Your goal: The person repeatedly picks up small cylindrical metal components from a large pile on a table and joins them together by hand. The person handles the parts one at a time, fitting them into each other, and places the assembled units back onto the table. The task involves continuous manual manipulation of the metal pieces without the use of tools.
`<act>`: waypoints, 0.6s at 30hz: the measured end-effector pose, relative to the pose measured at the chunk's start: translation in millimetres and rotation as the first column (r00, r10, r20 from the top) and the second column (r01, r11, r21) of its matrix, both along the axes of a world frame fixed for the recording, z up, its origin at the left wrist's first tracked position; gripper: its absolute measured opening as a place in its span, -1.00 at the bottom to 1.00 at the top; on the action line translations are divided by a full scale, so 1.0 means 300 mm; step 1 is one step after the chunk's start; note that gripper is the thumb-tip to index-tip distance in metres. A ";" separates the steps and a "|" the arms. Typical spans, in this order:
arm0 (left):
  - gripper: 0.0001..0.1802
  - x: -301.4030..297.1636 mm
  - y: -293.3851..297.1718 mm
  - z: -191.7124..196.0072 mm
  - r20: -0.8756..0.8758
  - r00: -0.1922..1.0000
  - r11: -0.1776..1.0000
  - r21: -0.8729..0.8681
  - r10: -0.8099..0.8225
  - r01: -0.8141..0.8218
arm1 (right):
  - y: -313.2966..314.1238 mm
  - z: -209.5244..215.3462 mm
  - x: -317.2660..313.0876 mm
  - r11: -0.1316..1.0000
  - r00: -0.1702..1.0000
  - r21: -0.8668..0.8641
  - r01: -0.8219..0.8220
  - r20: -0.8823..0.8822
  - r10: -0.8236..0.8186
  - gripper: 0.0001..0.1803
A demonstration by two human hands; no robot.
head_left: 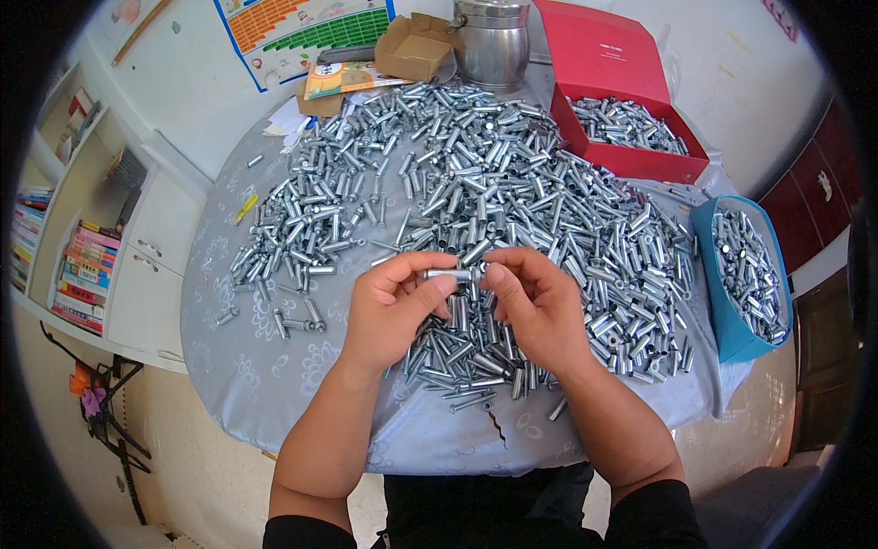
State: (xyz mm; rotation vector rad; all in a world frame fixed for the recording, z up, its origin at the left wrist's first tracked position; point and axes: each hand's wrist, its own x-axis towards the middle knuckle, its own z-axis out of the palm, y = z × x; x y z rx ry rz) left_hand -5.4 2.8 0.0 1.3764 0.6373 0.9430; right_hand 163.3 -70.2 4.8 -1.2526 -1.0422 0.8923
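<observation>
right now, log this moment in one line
left hand: holding silver metal cylinder | right hand: pinching its right end | table: loose metal parts | right side: red box, blue bin, both holding parts

Left hand (389, 306) and right hand (541, 306) pinch near each other, forearms (320, 430) angled inward.

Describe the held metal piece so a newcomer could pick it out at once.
On the grey patterned tablecloth, find the big heap of silvery metal pieces. Over its near part, the left hand and right hand hold one shiny cylinder crosswise. Unlike its neighbours loose in the heap, it is gripped between the hands.
</observation>
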 end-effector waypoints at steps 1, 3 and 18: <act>-0.73 -0.002 0.001 -0.007 0.000 1.000 1.000 0.004 -0.029 0.029 | 0.001 0.011 -0.005 1.000 0.998 -0.009 0.016 -0.065 -0.016 -0.80; -0.73 0.000 -0.002 -0.014 0.004 0.998 0.998 0.004 -0.055 0.055 | 0.000 0.011 0.013 0.996 0.997 -0.065 -0.066 -0.040 0.064 -0.78; -0.72 0.004 -0.003 -0.004 0.013 0.999 0.994 -0.097 -0.045 0.046 | 0.012 -0.012 0.045 0.992 0.991 -0.089 -0.091 -0.108 0.081 -0.79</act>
